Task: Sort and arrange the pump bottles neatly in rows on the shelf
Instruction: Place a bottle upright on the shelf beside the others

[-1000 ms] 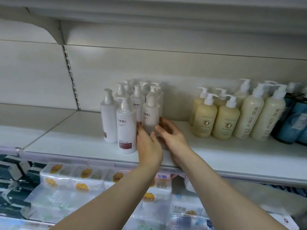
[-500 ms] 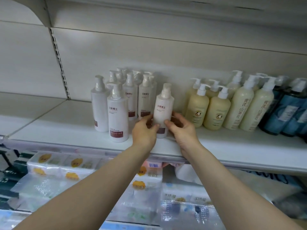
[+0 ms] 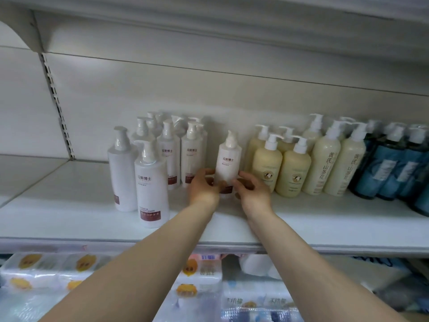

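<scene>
Hands frame a single white pump bottle (image 3: 228, 160) that stands upright on the shelf (image 3: 301, 224), in the gap between the white bottle group (image 3: 171, 154) toward the left and the cream bottles (image 3: 281, 168) toward the right, roughly mid-depth between the back wall and the front edge. The left hand (image 3: 204, 190) curls its fingers round the bottle's lower left side, and the right hand (image 3: 254, 194) does the same on the lower right, so both grip it near the base, over its dark red label band. A rigid plastic bottle like this probably carries some weight if full, and its smooth, glossy wall looks slippery; holding low on the body with 2 hands seems sound, since the tall pump head would make it tip easily if pushed from the top, and the nozzle is a poor place to lift from. Near the shelf's front edge, 2 more white bottles stand out of line with the rest. The base of the held bottle is hidden behind the fingers, so whether it rests on the shelf or is just lifted cannot be told. The rear white bottles are blurred and overlap, so their count is unclear, and the blue bottles (image 3: 394, 163) at the right edge are cut off by the frame.
</scene>
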